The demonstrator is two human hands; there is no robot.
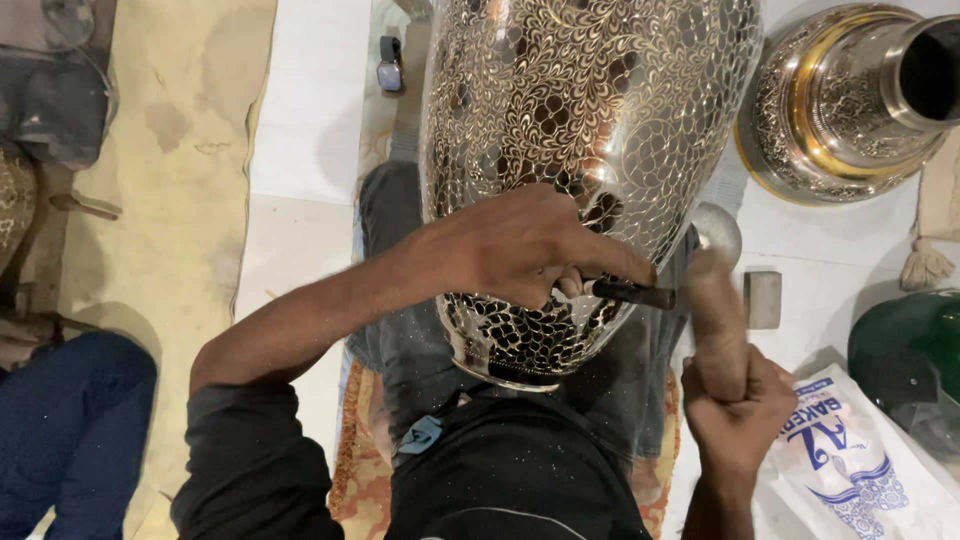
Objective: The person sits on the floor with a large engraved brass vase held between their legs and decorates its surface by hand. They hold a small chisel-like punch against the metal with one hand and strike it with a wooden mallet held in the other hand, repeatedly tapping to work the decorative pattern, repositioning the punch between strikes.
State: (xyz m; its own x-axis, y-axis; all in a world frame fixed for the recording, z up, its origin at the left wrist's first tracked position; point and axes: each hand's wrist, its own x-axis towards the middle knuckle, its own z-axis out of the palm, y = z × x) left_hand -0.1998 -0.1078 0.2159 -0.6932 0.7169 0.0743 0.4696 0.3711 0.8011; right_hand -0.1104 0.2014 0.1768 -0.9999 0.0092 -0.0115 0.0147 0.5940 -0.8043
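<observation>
Fingers (575,262) of my left hand (520,245) pinch a dark chisel (632,293), long axis level, tip pointing right, against the engraved metal vase (580,120) lying across my lap, mouth toward me. My right hand (738,405) clenches a wooden mallet (714,315), upright. Second vase (850,95) beyond.

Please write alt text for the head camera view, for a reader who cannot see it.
A person's left hand holds a dark chisel against a large engraved metal vase resting on their lap, while the right hand grips a wooden mallet beside it. A second ornate vase lies nearby.
</observation>
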